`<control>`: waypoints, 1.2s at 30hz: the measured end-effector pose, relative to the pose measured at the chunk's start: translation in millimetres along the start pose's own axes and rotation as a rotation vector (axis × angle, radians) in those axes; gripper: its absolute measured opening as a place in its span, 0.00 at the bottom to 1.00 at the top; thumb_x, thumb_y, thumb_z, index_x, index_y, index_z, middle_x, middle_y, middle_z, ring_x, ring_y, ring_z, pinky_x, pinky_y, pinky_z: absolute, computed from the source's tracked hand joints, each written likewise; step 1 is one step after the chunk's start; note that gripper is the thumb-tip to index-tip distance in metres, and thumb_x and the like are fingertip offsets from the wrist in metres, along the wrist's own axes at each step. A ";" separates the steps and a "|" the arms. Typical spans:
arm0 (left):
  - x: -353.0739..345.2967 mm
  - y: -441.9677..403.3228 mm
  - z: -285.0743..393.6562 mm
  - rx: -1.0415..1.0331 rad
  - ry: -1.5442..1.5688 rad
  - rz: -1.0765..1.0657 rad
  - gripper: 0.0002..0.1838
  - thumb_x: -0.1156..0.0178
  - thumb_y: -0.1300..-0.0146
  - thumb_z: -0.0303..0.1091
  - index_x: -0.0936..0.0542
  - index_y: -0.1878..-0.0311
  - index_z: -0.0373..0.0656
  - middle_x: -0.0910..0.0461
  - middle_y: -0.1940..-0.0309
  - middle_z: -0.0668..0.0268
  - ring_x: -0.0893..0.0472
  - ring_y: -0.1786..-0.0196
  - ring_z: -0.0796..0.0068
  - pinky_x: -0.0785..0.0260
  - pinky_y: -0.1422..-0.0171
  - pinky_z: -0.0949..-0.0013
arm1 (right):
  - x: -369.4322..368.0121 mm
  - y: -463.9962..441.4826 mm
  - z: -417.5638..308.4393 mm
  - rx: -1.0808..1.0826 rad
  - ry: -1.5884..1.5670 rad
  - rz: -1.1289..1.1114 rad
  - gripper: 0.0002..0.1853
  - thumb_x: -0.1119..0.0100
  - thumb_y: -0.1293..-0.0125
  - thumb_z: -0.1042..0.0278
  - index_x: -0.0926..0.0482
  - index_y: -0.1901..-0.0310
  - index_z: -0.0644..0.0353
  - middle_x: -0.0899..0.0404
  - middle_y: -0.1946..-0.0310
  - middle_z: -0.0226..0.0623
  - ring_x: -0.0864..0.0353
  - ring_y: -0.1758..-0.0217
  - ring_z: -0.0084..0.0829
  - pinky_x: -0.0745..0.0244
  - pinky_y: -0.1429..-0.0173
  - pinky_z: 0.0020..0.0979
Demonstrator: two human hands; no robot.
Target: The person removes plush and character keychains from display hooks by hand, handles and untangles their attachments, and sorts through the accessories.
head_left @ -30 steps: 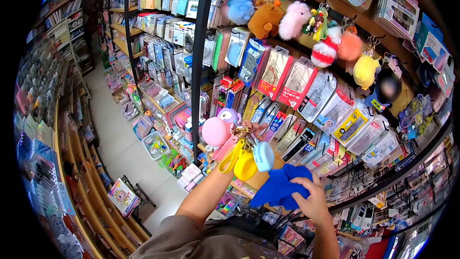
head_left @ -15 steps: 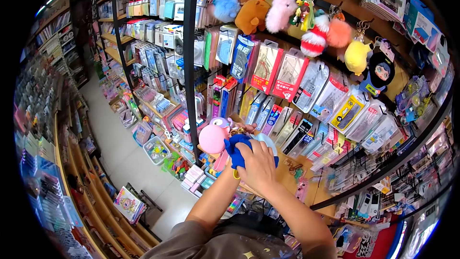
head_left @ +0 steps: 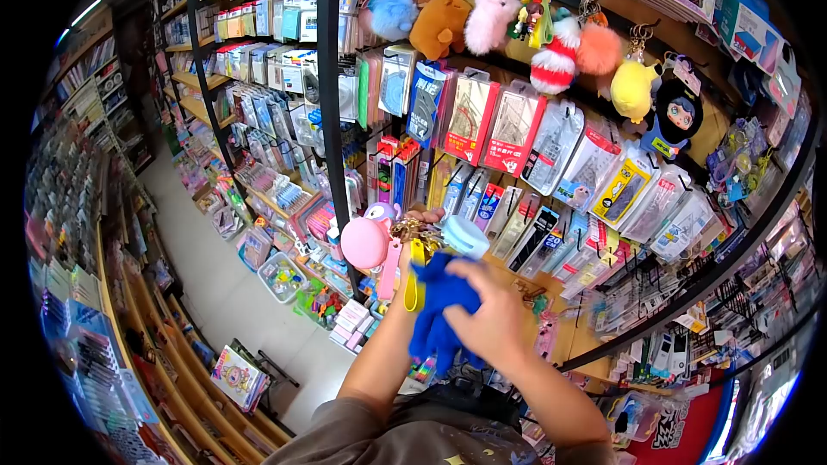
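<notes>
Fingers of the right hand [head_left: 498, 314] were partly curled, with the blue cloth [head_left: 441, 303] pinched between them and the thumb. Its long axis ran down the view, left of that hand, the nearer one; the right forearm slanted up and inward. Beyond the cloth lay the pink round case [head_left: 365, 243], then the light blue case [head_left: 465, 237] and yellow strap [head_left: 415, 275]. The left hand [head_left: 427, 216] reached up behind them, its closure too hidden to tell.
</notes>
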State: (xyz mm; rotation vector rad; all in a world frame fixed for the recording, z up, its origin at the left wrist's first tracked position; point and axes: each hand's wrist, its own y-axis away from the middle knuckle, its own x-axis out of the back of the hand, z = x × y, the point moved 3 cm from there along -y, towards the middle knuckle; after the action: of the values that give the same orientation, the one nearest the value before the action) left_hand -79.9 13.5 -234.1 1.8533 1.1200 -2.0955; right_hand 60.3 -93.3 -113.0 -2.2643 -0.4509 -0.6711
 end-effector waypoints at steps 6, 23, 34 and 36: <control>-25.5 18.3 -5.3 0.058 -0.073 -0.225 0.10 0.55 0.34 0.40 0.30 0.55 0.48 0.28 0.59 0.64 0.30 0.51 0.71 0.37 0.43 0.64 | -27.8 -26.6 0.0 0.003 0.467 -0.182 0.27 0.35 0.56 0.64 0.29 0.52 0.61 0.29 0.63 0.48 0.26 0.59 0.46 0.27 0.57 0.41; -8.8 9.6 2.8 0.014 -0.158 0.042 0.06 0.48 0.37 0.38 0.29 0.65 0.48 0.26 0.66 0.64 0.30 0.51 0.63 0.39 0.39 0.57 | -19.8 30.2 -8.6 0.058 -0.023 -0.548 0.21 0.40 0.57 0.67 0.22 0.56 0.52 0.25 0.66 0.40 0.23 0.62 0.41 0.28 0.55 0.36; -3.1 10.2 -9.8 -0.023 -0.084 -0.154 0.11 0.50 0.36 0.42 0.31 0.57 0.46 0.26 0.62 0.60 0.31 0.47 0.60 0.44 0.36 0.55 | -28.5 -8.0 0.7 -0.106 0.248 -0.280 0.25 0.41 0.51 0.62 0.29 0.49 0.57 0.27 0.62 0.55 0.24 0.60 0.52 0.27 0.58 0.44; 12.7 2.0 -8.0 -0.096 -0.153 -0.157 0.09 0.46 0.38 0.39 0.29 0.59 0.47 0.25 0.62 0.61 0.31 0.47 0.60 0.43 0.37 0.56 | -41.0 11.1 0.7 -0.073 0.234 -0.374 0.24 0.42 0.50 0.60 0.29 0.50 0.56 0.27 0.63 0.54 0.24 0.62 0.52 0.27 0.59 0.44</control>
State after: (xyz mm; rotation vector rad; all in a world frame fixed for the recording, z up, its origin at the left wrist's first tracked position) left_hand -75.4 21.5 -246.1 1.5804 1.3396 -2.1799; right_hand 33.1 -105.3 -143.3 -2.1512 -0.7528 -1.1434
